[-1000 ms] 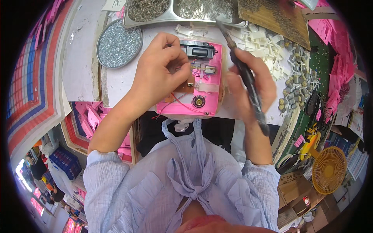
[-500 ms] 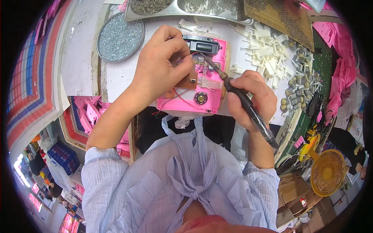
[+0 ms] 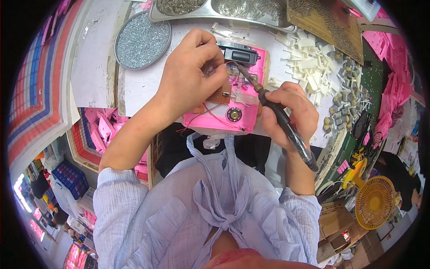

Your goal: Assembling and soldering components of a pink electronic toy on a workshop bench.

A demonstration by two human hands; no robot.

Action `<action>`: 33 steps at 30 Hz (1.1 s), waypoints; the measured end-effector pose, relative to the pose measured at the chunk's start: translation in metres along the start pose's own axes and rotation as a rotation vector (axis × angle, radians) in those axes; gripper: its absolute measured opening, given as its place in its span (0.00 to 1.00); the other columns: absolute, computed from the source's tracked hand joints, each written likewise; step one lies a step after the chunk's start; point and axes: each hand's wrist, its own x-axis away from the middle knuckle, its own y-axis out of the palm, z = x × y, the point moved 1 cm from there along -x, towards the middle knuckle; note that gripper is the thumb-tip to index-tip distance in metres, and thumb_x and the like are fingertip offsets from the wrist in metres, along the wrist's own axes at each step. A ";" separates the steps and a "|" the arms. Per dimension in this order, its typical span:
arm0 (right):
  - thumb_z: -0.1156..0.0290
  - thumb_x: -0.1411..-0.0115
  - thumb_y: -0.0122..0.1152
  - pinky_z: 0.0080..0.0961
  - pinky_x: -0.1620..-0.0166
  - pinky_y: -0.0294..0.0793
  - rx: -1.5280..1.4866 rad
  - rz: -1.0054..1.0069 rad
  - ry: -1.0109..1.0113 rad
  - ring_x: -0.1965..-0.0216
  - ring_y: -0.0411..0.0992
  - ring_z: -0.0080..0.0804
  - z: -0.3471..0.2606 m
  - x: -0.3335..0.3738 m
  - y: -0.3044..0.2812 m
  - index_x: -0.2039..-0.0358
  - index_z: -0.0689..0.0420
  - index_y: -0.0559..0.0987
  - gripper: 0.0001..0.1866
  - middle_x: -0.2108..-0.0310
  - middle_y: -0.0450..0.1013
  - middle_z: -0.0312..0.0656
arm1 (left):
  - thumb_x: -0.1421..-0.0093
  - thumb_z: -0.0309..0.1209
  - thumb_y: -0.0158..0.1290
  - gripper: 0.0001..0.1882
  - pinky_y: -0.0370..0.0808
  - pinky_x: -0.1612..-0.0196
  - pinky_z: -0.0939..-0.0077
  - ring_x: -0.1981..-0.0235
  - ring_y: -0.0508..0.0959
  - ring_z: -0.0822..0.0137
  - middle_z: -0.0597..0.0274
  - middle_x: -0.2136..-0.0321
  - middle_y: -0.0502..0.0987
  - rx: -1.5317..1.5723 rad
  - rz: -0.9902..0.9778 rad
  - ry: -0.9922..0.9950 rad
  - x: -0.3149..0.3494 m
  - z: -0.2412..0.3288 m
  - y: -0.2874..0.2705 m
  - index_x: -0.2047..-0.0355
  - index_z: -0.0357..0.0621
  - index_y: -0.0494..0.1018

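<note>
In front of me lies an open pink plastic housing (image 3: 207,122). A black part with a rounded window (image 3: 242,56) sits at its far end, a brown circuit board (image 3: 219,96) in the middle, and a round metal-centred part (image 3: 234,114) at the near end. My right hand (image 3: 295,112) grips a soldering iron (image 3: 286,123) like a pen, its tip among thin wires beside the black part. Close to that tip, my left hand (image 3: 190,76) pinches what looks like a thin wire; the fingers hide most of it. Red wires (image 3: 212,114) loop over the housing's near left.
A round dish of small screws (image 3: 143,41) stands far left, beside a metal tray (image 3: 215,13) of small metal pieces. White plastic parts (image 3: 309,62) and small motors (image 3: 342,101) are heaped on the right. Pink parts (image 3: 104,127) fill a bin at left; a yellow fan (image 3: 375,201) stands lower right.
The whole view has shifted slightly, so the table's things appear a little further right. Both hands keep nearly the same pose, with the iron's tip still among the wires.
</note>
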 end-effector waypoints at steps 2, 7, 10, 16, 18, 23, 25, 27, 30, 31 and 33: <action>0.79 0.52 0.70 0.31 0.66 0.75 0.004 -0.012 -0.024 0.80 0.71 0.37 0.001 -0.001 0.000 0.61 0.59 0.80 0.15 0.76 0.77 0.40 | 0.49 0.22 0.62 0.06 0.75 0.67 0.73 0.70 0.76 0.65 0.58 0.66 0.71 0.002 -0.007 0.003 0.001 -0.001 0.000 0.73 0.36 0.75; 0.79 0.52 0.70 0.31 0.66 0.75 -0.026 -0.015 -0.057 0.80 0.70 0.37 0.003 -0.001 -0.002 0.60 0.59 0.80 0.16 0.78 0.76 0.40 | 0.47 0.21 0.61 0.05 0.71 0.68 0.80 0.69 0.73 0.72 0.61 0.64 0.70 -0.011 -0.009 0.032 0.002 -0.003 0.000 0.72 0.36 0.75; 0.80 0.54 0.70 0.31 0.67 0.74 -0.031 -0.018 -0.057 0.80 0.70 0.37 0.003 -0.001 -0.004 0.60 0.59 0.80 0.18 0.77 0.76 0.40 | 0.51 0.24 0.62 0.07 0.77 0.66 0.68 0.70 0.78 0.60 0.57 0.67 0.73 -0.012 0.024 0.031 0.000 -0.001 0.000 0.74 0.37 0.76; 0.81 0.56 0.69 0.31 0.67 0.74 -0.013 -0.040 -0.025 0.80 0.71 0.38 0.002 0.000 -0.004 0.61 0.60 0.80 0.18 0.76 0.77 0.40 | 0.50 0.24 0.62 0.06 0.77 0.67 0.67 0.71 0.78 0.60 0.57 0.67 0.73 -0.018 0.011 0.014 0.001 -0.001 0.001 0.74 0.37 0.75; 0.81 0.56 0.69 0.31 0.67 0.74 -0.004 -0.040 -0.023 0.80 0.71 0.38 0.003 0.001 -0.004 0.62 0.60 0.80 0.17 0.75 0.78 0.41 | 0.49 0.22 0.61 0.06 0.73 0.68 0.75 0.70 0.74 0.68 0.60 0.66 0.70 -0.021 0.004 0.033 0.002 -0.002 0.002 0.72 0.36 0.75; 0.80 0.54 0.70 0.32 0.66 0.75 0.028 -0.082 0.010 0.78 0.72 0.38 0.001 -0.001 -0.004 0.63 0.61 0.81 0.15 0.74 0.78 0.43 | 0.49 0.22 0.61 0.06 0.74 0.68 0.75 0.70 0.75 0.67 0.60 0.65 0.71 -0.022 0.020 0.038 0.003 -0.004 0.003 0.72 0.37 0.75; 0.80 0.56 0.70 0.32 0.66 0.75 0.028 -0.071 0.021 0.79 0.72 0.38 0.001 -0.002 -0.002 0.64 0.59 0.81 0.16 0.74 0.78 0.41 | 0.50 0.25 0.62 0.06 0.77 0.67 0.66 0.70 0.78 0.59 0.57 0.67 0.73 -0.025 0.039 0.028 0.002 -0.002 0.004 0.74 0.38 0.75; 0.80 0.56 0.70 0.32 0.66 0.75 0.028 -0.071 0.029 0.79 0.72 0.38 0.002 -0.001 0.000 0.64 0.59 0.81 0.15 0.74 0.79 0.41 | 0.49 0.22 0.61 0.06 0.74 0.67 0.74 0.70 0.75 0.66 0.60 0.65 0.71 -0.049 0.029 0.062 0.002 -0.004 0.004 0.72 0.37 0.75; 0.80 0.55 0.70 0.32 0.65 0.76 0.028 -0.072 0.066 0.78 0.73 0.39 0.001 -0.002 0.000 0.64 0.59 0.81 0.15 0.72 0.79 0.41 | 0.49 0.21 0.62 0.06 0.73 0.67 0.77 0.69 0.74 0.68 0.60 0.64 0.70 -0.058 0.025 0.068 0.004 -0.006 0.005 0.71 0.37 0.74; 0.79 0.54 0.70 0.30 0.66 0.75 0.037 -0.085 0.052 0.76 0.73 0.37 0.001 -0.002 0.000 0.63 0.61 0.81 0.15 0.72 0.79 0.43 | 0.49 0.21 0.62 0.06 0.73 0.67 0.77 0.69 0.74 0.68 0.60 0.64 0.70 -0.056 0.026 0.063 0.004 -0.006 0.005 0.71 0.37 0.75; 0.78 0.50 0.70 0.26 0.69 0.75 0.056 -0.110 0.027 0.74 0.74 0.35 0.002 -0.001 -0.002 0.62 0.64 0.80 0.14 0.71 0.79 0.46 | 0.49 0.21 0.62 0.06 0.73 0.67 0.76 0.69 0.74 0.68 0.60 0.64 0.71 -0.071 0.034 0.079 0.004 -0.005 0.005 0.71 0.37 0.74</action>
